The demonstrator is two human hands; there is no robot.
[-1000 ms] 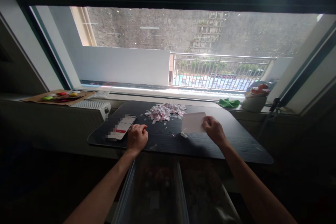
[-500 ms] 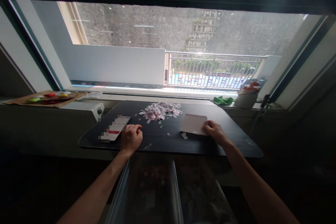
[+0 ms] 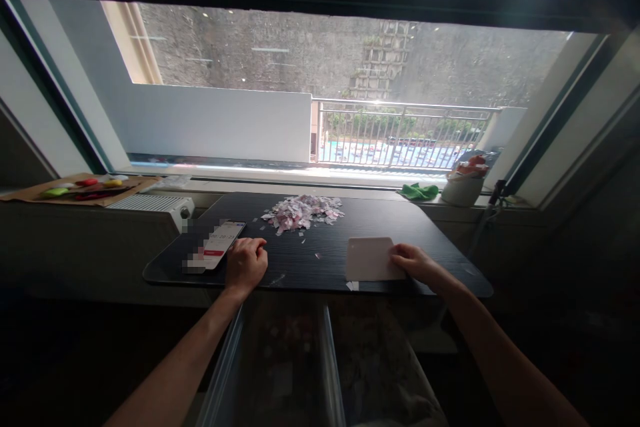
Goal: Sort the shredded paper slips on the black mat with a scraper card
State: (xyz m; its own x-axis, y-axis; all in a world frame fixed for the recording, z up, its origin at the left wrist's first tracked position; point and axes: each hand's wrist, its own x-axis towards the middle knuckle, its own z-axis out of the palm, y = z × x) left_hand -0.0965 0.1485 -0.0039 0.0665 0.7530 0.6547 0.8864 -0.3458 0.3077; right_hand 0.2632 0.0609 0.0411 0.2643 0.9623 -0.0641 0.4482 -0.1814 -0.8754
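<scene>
My right hand [image 3: 416,263] grips the right side of a flat white scraper [image 3: 373,259], a thin rectangle with rounded corners, tilted over the right part of the dark table [image 3: 310,270]. A few white paper scraps [image 3: 353,285] lie at its lower edge, near the table's front. My left hand [image 3: 247,263] rests on the table with its fingers curled in and nothing visible in them. Just left of it lies a phone [image 3: 223,245] with a lit screen, partly blurred out. A heap of torn white and pinkish paper scraps [image 3: 303,212] sits toward the back.
Stray scraps [image 3: 318,255] dot the table's middle. Along the sill stand a green cloth [image 3: 420,192] and a white pot [image 3: 463,188]. At left are a white heater [image 3: 150,205] and a brown board [image 3: 30,193] with colourful items. A large window [image 3: 300,127] closes the far side.
My right hand has drawn the scraper toward the table's front edge, and the few scraps beside it have come along. My left hand stays where it was.
</scene>
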